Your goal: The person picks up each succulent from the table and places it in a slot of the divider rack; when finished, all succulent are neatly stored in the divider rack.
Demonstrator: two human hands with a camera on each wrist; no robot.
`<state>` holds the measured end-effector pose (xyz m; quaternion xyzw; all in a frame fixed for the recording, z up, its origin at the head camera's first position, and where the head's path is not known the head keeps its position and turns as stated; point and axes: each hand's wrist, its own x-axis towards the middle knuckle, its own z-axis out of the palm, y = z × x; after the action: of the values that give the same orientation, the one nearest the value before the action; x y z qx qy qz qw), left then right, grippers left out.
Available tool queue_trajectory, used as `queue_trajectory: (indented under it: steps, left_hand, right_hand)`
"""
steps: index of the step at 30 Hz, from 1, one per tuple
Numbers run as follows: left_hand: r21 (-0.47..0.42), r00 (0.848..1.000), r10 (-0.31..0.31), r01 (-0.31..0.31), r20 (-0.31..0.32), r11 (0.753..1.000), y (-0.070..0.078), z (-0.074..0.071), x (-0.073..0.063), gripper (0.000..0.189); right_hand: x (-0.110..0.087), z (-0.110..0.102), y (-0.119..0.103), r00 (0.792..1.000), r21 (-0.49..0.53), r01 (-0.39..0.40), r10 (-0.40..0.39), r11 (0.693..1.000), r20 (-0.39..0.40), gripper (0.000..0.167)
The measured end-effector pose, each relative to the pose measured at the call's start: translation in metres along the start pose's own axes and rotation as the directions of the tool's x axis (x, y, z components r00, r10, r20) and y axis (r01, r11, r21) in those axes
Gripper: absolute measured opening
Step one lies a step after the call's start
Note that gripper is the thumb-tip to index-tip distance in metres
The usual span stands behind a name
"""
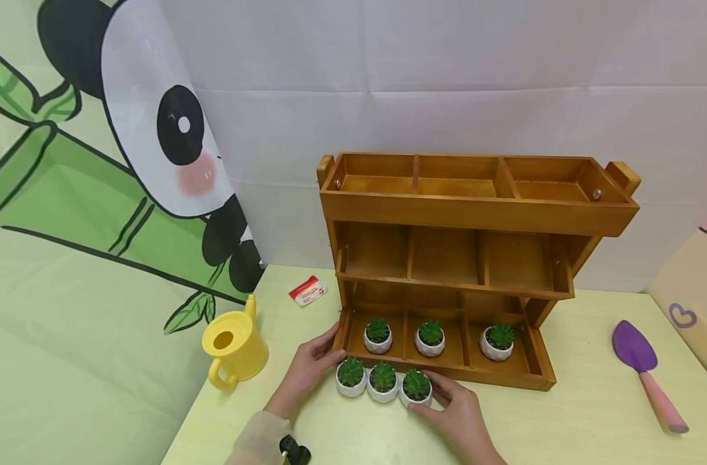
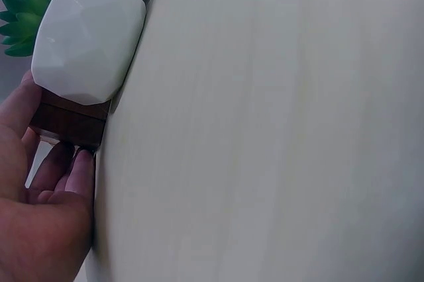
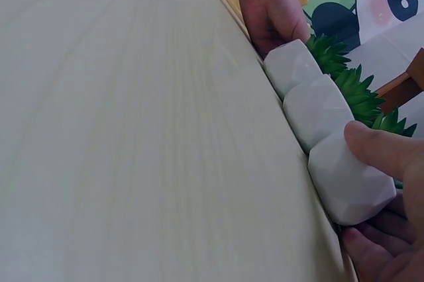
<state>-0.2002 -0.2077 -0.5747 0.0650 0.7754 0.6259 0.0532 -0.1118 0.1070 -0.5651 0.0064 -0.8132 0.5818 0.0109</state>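
Three small succulents in white faceted pots stand in a row on the table in front of a brown wooden tiered shelf [image 1: 475, 216]. My right hand [image 1: 460, 413] pinches the right-hand potted succulent [image 1: 416, 386], thumb at its front and fingers round its far side. Beside it are the middle potted succulent [image 1: 383, 381] and the left potted succulent [image 1: 350, 376], side by side. With my left hand [image 1: 311, 367] I grip the shelf's lower left front corner. The left wrist view shows the thumb and fingers of that hand on the dark wooden corner [image 2: 69, 120], close to a white pot [image 2: 89, 40].
Three more potted succulents stand in the shelf's bottom tier, one per compartment, including one at the right [image 1: 496, 342]. A yellow watering can [image 1: 237, 345] is at the left, near a red and white packet [image 1: 308, 290]. A purple trowel [image 1: 635, 345] with a pink handle lies at the right.
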Motion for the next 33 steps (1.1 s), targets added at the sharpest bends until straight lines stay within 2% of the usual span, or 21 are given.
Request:
queue_trajectory:
  steps: [18, 33]
  left_hand:
    - [-0.013, 1.0, 0.008, -0.008, 0.002, 1.0, 0.001, 0.0, 0.0, 0.065]
    - [0.0, 1.0, -0.001, 0.001, -0.005, 1.0, 0.002, 0.0, -0.001, 0.064]
  right_hand:
    - [-0.003, -0.003, -0.002, 1.0, 0.05, -0.015, 0.015, 0.999, -0.002, 0.065]
    - [-0.004, -0.017, -0.028, 1.0, 0.046, 0.031, -0.031, 0.998, -0.006, 0.061]
